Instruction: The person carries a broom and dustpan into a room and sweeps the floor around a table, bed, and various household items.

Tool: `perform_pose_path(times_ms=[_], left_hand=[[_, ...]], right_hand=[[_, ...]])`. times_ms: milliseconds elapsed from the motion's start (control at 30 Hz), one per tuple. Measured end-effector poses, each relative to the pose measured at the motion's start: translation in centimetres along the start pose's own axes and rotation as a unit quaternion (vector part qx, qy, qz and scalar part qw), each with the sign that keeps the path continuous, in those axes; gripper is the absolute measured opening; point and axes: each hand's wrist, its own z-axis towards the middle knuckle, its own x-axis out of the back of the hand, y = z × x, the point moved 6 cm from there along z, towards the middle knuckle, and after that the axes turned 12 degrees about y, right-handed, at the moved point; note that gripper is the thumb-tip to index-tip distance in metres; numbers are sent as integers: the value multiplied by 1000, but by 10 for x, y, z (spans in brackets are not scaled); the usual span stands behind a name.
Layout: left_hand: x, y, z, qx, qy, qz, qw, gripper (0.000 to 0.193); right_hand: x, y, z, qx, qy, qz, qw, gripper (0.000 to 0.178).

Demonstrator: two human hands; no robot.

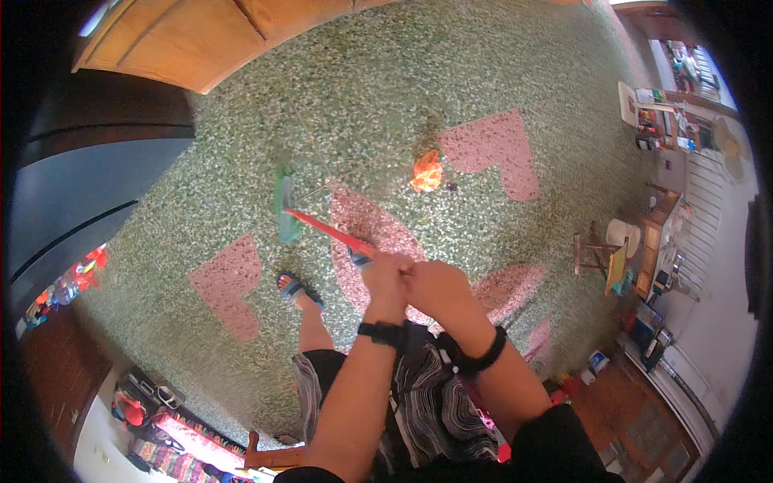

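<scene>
Sweeping looks to be the step in hand: left hand [385, 272] and right hand [435, 288], touching, both clench the red plastic broom handle [326, 229]. It slants toward ten o'clock to a green flat broom head [284, 205] on the speckled terrazzo floor [386, 105]. An orange crumpled scrap [427, 171] lies at twelve o'clock, so I judge the next stroke needs a swing right.

Head-worn fisheye, straight down (floor [483, 72] far)

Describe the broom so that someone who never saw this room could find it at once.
Look at the green speckled floor with pink shapes. Both hands, left hand and right hand, grip a red handle that slants up-left to the broom. Its flat green head lies beside a pink patch; nothing else there is long and red.
</scene>
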Motion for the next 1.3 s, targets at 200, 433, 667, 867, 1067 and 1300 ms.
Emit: perform_pose_path(times_ms=[200,433,667,867,1067,1300], left_hand=[[-63,-64,-35,126,-30,116,985,10],[-103,-128,-116,232,4,25,972,32],[-60,-73,-114,150,41,92,984,27],[-27,-11,-3,41,28,180,982,10],[-7,-98,-12,86,-31,336,937,6],[-17,-157,-98,154,43,278,947,44]], right_hand=[[23,57,6,11,-41,-49,998,32],[85,89,-62,-109,35,-93,989,30],[62,60,-76,-89,29,11,996,38],[-43,39,0,-40,31,123,991,37],[-53,99,-43,-131,10,99,986,38],[2,122,-111,-157,14,103,982,34]])
